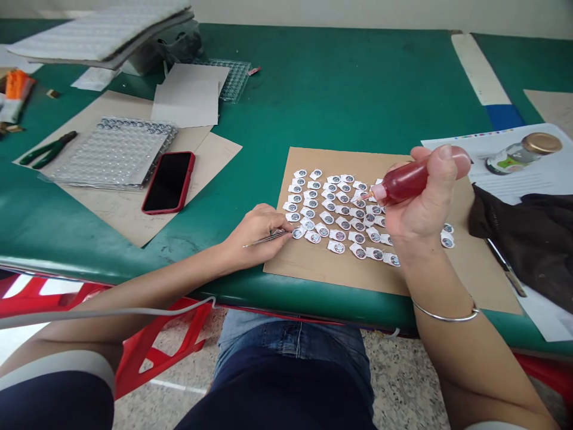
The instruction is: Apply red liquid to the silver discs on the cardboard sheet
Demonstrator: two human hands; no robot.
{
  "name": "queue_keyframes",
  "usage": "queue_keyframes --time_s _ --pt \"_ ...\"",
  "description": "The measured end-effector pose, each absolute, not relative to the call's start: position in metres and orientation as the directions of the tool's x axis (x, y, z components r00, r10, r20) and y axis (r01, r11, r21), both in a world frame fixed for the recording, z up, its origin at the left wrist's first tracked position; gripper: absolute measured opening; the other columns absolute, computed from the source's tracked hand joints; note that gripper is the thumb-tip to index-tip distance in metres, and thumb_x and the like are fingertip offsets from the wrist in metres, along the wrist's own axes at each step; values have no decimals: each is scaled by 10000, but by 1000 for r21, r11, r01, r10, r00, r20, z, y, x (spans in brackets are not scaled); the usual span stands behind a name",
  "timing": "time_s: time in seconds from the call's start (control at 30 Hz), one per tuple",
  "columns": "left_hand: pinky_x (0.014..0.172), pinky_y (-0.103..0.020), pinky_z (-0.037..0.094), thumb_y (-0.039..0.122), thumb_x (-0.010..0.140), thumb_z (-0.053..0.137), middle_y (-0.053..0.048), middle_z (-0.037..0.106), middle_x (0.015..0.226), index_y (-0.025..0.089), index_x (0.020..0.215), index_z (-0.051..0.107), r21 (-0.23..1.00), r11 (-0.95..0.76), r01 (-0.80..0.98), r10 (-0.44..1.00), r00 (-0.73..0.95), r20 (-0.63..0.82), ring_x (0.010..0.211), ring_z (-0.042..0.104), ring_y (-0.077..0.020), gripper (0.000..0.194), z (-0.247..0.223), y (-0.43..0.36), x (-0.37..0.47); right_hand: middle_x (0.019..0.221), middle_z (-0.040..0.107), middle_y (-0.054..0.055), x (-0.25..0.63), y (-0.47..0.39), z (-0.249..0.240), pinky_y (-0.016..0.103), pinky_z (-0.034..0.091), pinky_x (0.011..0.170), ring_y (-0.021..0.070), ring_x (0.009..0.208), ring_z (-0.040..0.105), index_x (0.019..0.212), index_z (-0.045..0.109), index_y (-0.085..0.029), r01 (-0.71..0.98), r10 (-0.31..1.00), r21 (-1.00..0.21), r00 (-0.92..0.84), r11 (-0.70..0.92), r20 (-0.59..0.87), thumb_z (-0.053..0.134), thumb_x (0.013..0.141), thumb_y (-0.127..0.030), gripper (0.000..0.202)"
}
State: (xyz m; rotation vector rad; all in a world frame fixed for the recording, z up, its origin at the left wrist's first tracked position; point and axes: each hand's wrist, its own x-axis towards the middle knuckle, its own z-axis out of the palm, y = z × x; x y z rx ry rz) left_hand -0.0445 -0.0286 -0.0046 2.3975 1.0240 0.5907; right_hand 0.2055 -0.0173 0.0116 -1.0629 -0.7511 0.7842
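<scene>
My right hand (427,191) is wrapped round a squeeze bottle (407,181) of dark red liquid, tilted with its thin tip pointing left and down over the cardboard sheet (308,266). Under the tip lie rows of small round pieces (329,217) with dark-and-silver faces on white paper tabs. Near the sheet's left edge, my left hand (259,236) holds thin metal tweezers (268,237), fingers closed around them. Its fingertips are at a round piece (297,233) in the lowest left row; whether they touch it is unclear. My right hand and forearm hide some pieces.
To the left lie a red-cased phone (168,182), bubbly clear plastic trays (111,152) and green-handled pliers (48,149). On the right are a glass jar (521,154) with a gold lid, dark cloth (528,239) and a metal-ended tool (505,267). A white cable (134,311) crosses my left forearm.
</scene>
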Motion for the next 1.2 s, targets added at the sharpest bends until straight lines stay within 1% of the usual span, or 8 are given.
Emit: queue_keyframes --time_s 0.2,0.3,0.43,0.67,0.8,0.97,1.13,1.2 --pt "754 -311 441 216 753 569 -25 672 725 188 751 651 543 -548 636 802 584 126 732 591 -160 86 4 -36 -45 539 393 -49 206 -18 9 281 358 406 135 438 533 870 459 -244 -84 855 -949 464 304 233 391 809 -571 340" --pt "728 -301 445 222 747 576 -19 659 689 188 734 651 536 -513 670 822 565 80 704 587 -157 83 9 -41 -44 542 408 -56 206 -19 8 273 356 416 127 440 533 880 461 -254 -91 850 -940 463 328 251 386 818 -562 323" --pt "709 -283 448 227 747 586 -12 675 709 191 704 646 581 -477 659 827 561 43 698 600 -148 82 12 -49 -44 566 428 -53 208 -18 6 270 346 420 115 430 529 893 481 -265 -88 839 -934 473 347 268 388 817 -562 320" --pt "691 -266 443 243 757 589 -20 681 734 190 746 651 578 -478 661 843 531 89 788 602 -167 82 13 -59 -55 605 483 -23 212 -18 2 285 381 446 146 511 584 967 517 -267 -6 847 -931 418 364 329 375 781 -645 445" --pt "712 -288 443 216 756 571 -23 684 747 196 758 655 541 -517 663 820 564 92 756 605 -167 86 8 -63 -56 684 508 -13 209 -21 4 265 371 426 148 533 607 966 511 -269 -37 846 -931 432 364 313 391 793 -615 405" --pt "766 -302 449 155 747 561 -12 681 749 188 742 622 600 -576 555 747 656 108 745 610 -152 69 7 -72 -50 671 486 -16 210 -19 3 246 361 406 134 512 598 939 508 -253 -67 851 -932 436 356 294 392 805 -591 382" --pt "630 -232 450 134 748 563 -6 672 722 173 752 620 667 -540 514 712 701 37 706 614 -128 70 19 -73 -49 674 467 -25 207 -20 6 250 374 417 123 503 584 876 513 -251 -99 853 -924 430 369 295 424 795 -577 348" --pt "642 -239 450 133 752 563 -2 669 706 170 745 621 648 -559 517 722 688 74 687 611 -126 69 21 -70 -52 696 474 -28 203 -22 8 248 374 405 108 480 567 862 513 -257 -120 857 -922 428 368 286 438 779 -591 353"
